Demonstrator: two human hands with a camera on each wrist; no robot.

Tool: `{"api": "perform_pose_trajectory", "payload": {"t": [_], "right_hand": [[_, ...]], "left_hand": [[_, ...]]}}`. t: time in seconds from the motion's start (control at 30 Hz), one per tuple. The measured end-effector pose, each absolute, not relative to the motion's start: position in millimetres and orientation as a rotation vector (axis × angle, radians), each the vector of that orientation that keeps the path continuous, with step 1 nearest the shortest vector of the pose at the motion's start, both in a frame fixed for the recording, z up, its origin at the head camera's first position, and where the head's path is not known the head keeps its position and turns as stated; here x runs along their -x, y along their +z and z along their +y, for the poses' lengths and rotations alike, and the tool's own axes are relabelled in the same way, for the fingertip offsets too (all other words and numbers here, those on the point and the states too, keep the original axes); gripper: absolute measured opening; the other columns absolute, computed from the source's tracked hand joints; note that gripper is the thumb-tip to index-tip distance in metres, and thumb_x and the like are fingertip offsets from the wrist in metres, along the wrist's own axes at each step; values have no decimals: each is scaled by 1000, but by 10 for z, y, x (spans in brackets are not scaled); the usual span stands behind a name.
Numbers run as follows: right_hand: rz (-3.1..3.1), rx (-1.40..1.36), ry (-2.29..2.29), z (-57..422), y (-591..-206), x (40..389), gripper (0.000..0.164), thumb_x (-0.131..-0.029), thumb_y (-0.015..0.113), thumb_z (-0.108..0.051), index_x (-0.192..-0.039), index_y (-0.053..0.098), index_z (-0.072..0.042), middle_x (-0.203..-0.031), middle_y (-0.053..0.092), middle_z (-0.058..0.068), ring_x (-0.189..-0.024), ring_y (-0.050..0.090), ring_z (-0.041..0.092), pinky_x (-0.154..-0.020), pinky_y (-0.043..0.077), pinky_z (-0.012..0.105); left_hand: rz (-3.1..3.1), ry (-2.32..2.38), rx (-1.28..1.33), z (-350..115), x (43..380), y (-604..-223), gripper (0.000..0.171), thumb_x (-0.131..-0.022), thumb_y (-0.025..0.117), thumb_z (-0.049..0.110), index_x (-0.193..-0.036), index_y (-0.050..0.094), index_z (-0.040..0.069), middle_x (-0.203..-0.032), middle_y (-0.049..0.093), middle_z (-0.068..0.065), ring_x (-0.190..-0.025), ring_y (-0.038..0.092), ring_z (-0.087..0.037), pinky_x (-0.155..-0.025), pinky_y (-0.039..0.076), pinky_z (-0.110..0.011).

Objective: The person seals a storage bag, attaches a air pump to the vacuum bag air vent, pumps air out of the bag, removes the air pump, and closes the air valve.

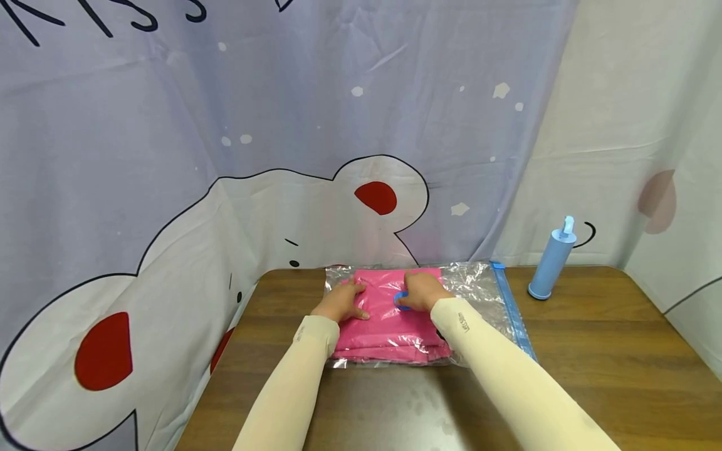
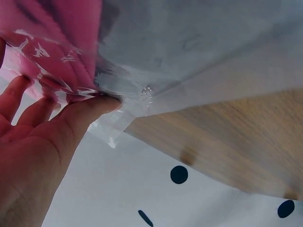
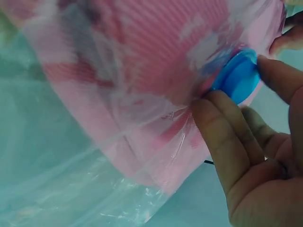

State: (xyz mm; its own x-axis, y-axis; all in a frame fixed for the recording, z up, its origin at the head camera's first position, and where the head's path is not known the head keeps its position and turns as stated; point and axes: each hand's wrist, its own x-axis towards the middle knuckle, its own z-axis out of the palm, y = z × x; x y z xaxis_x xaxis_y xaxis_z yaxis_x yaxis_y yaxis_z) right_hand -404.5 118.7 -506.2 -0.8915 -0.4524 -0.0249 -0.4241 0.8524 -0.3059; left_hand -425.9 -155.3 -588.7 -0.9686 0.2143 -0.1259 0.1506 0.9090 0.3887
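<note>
A clear plastic storage bag (image 1: 479,285) lies on the table with folded pink fabric (image 1: 389,338) inside it. Along its right edge runs a blue seal strip (image 1: 512,307). My right hand (image 1: 424,292) pinches a round blue valve cap (image 3: 241,78) on the bag's upper face, thumb on one side and fingers on the other. My left hand (image 1: 340,303) rests on the bag's left side over the pink fabric, its fingers spread. In the left wrist view the thumb of the left hand (image 2: 42,137) lies along the bag's wrinkled plastic.
A blue hand pump (image 1: 551,263) with a light blue top stands right of the bag, near the back of the wooden table (image 1: 609,351). Behind the table hangs a printed curtain (image 1: 316,213), which also runs down its left side.
</note>
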Motion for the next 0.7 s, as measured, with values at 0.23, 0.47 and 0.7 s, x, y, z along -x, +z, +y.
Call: {"api": "perform_pose_trajectory", "payload": {"t": [0.23, 0.47, 0.7], "right_hand": [[2970, 752, -425, 1175, -5284, 4196, 30, -88, 94, -30, -88, 74, -8, -81, 74, 6, -74, 63, 23, -77, 61, 49], [2933, 831, -400, 1126, -4860, 3859, 11, -89, 89, -4, -100, 87, -5, -92, 83, 9, -81, 67, 22, -88, 64, 41], [2893, 861, -418, 1120, -4842, 3840, 35, -86, 81, 5, -117, 89, -10, -118, 87, 11, -101, 77, 29, -101, 65, 45]], "left_hand": [[2906, 580, -299, -1562, 4272, -5930, 102, -82, 101, 46, -170, 55, 27, -187, 32, -17, -172, 37, -46, -140, 36, -60], [2910, 573, -329, -1530, 4279, -5891, 103, -81, 102, 47, -170, 55, 24, -186, 33, -19, -172, 37, -46, -141, 35, -60], [2910, 554, -319, -1565, 4269, -5898, 102, -82, 102, 46, -170, 55, 22, -186, 32, -20, -171, 38, -47, -139, 37, -61]]}}
